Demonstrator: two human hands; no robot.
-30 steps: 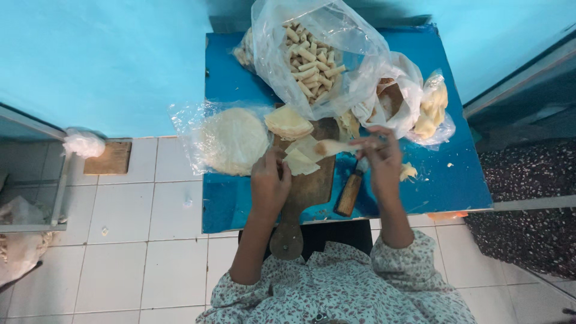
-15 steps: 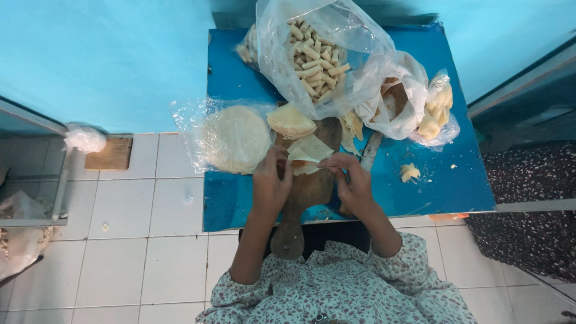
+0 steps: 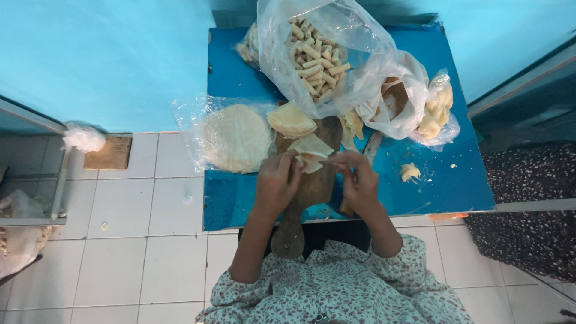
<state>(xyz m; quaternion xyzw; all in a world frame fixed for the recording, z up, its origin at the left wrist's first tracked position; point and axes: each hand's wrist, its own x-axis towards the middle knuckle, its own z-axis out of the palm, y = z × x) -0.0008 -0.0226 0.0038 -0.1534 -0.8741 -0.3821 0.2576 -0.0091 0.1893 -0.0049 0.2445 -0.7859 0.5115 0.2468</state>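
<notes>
Both hands, left and right, pinch a pale folded pastry wrapper over the brown wooden paddle board on the blue worktop. A round stack of white wrappers lies left; a clear bag of rolled pastries sits far.

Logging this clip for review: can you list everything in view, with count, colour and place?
Table: one, blue, centre.
Wooden board: one, brown, near edge, handle overhanging.
Folded wrapper: one, pale, on board at both hands.
Wrapper pile: one, cream, board's far end.
Round wrapper stack: one, white, on clear plastic, table's left.
Bag of rolls: one, clear, beige rolls, far side.
Smaller bags: two or so, clear, right.
Dough scrap: one, pale, right of the hands.
Wooden block: one, floor, left.
Left hand: on wrapper.
Right hand: pinching the wrapper's edge.
</notes>
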